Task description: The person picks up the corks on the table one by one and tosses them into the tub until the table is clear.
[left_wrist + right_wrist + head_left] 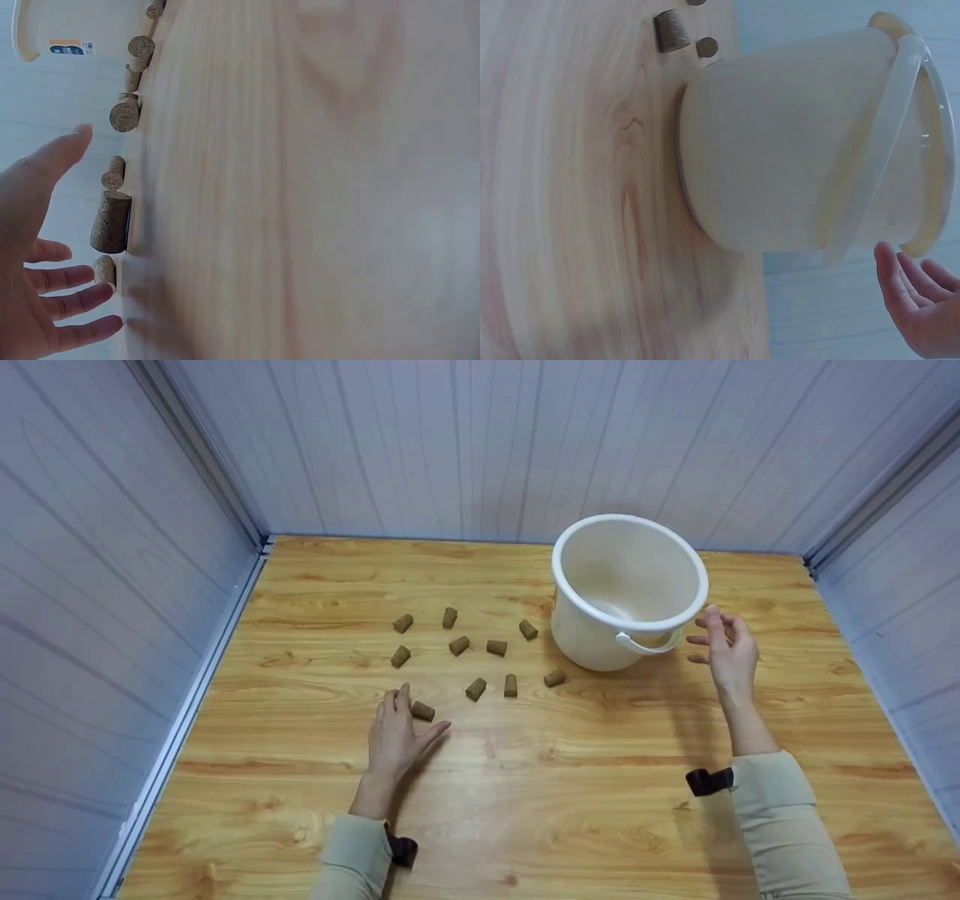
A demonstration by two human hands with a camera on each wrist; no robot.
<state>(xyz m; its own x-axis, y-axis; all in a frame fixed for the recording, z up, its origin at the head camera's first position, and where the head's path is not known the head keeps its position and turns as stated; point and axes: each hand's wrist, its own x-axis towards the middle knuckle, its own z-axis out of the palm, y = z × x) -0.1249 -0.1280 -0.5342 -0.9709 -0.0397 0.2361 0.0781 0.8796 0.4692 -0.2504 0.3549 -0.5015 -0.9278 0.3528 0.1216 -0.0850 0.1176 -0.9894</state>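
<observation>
My left hand (393,741) is low over the wooden table, thumb and fingers spread on either side of a brown cork (423,710). In the left wrist view, a gap shows between the thumb and that cork (112,223), and nothing is gripped. A white bucket (592,639) stands upright at the back right, its handle (651,647) hanging down at the front. Beside its rim, on the right, my right hand (731,658) is raised with loosely bent fingers. From the right wrist, the fingertips (885,251) appear right by the rim and hold nothing.
Several more corks lie scattered left of the bucket, among them one cork (555,678) close to its base and another cork (403,623) farthest left. Pale panelled walls (420,450) enclose the table (525,810) at the back and both sides.
</observation>
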